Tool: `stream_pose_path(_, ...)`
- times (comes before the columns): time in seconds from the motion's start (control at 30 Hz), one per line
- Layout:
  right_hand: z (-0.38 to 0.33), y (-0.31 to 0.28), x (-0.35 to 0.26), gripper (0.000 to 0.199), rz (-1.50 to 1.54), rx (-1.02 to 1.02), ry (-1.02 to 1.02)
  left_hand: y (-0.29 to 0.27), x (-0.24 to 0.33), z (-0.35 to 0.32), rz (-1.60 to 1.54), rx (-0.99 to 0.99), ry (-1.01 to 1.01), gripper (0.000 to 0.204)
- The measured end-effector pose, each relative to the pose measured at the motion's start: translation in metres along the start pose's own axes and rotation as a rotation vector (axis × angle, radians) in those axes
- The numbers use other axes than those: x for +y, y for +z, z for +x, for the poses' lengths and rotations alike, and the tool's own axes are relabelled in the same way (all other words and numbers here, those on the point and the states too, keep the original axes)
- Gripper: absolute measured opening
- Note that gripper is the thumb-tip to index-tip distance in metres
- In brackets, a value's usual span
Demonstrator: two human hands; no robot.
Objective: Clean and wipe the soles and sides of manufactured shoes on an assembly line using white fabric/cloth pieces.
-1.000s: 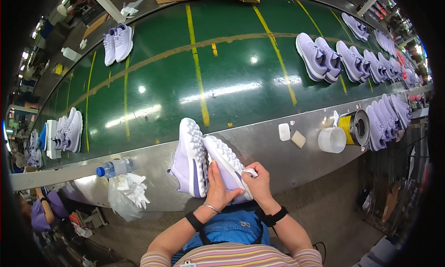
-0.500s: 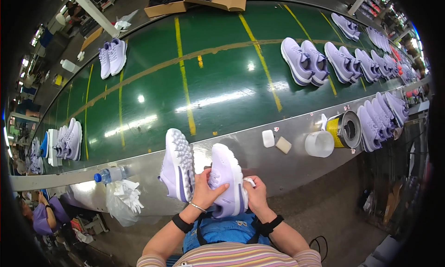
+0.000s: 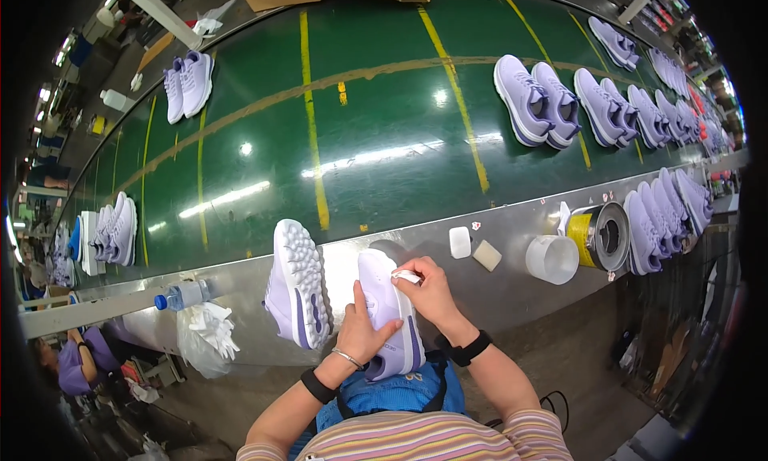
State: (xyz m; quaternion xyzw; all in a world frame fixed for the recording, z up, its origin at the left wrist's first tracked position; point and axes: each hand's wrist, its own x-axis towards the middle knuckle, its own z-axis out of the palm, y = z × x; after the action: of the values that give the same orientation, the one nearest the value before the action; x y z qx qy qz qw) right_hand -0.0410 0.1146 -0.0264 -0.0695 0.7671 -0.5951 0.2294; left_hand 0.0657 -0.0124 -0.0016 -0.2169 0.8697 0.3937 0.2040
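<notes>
A lilac sneaker (image 3: pixel 398 343) with a white sole is held toe away from me, its heel close to my blue apron. My left hand (image 3: pixel 358 333) grips it from the left side, thumb across the upper. Pinched in my right hand (image 3: pixel 434 291) is a small white cloth (image 3: pixel 406 276), held against the sole edge near the toe. Left of it, another lilac sneaker (image 3: pixel 290 289) lies tipped on its side on the metal ledge (image 3: pixel 504 213), its knobbly white sole facing right.
Beyond the ledge runs a green conveyor belt (image 3: pixel 264 149) with pairs of lilac sneakers (image 3: pixel 524 101). To the right are a white pad (image 3: pixel 459 242), a beige block (image 3: pixel 487 255), a translucent tub (image 3: pixel 552 259) and a tin (image 3: pixel 606 235). A bottle (image 3: pixel 188 294) and plastic bag (image 3: pixel 206 337) sit left.
My right hand has moved forward with the cloth along the sneaker's right edge, from mid-side to near the toe. My left hand keeps its grip.
</notes>
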Motion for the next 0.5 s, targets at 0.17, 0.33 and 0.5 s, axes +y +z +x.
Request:
stream_pose_path(0.17, 0.033, 0.007, 0.001, 0.01, 0.256, -0.12, 0.226, -0.002, 0.012, 0.0, 0.045, -0.016, -0.056, 0.109)
stream_pose_path(0.33, 0.016, 0.004, 0.01, 0.01, 0.294, -0.104, 0.254, -0.001, 0.008, 0.0, 0.029, 0.005, -0.043, 0.108)
stream_pose_path(0.5, 0.008, 0.006, 0.011, 0.009, 0.316, 0.007, 0.184, 0.001, 0.012, 0.0, 0.03, 0.013, -0.054, 0.107)
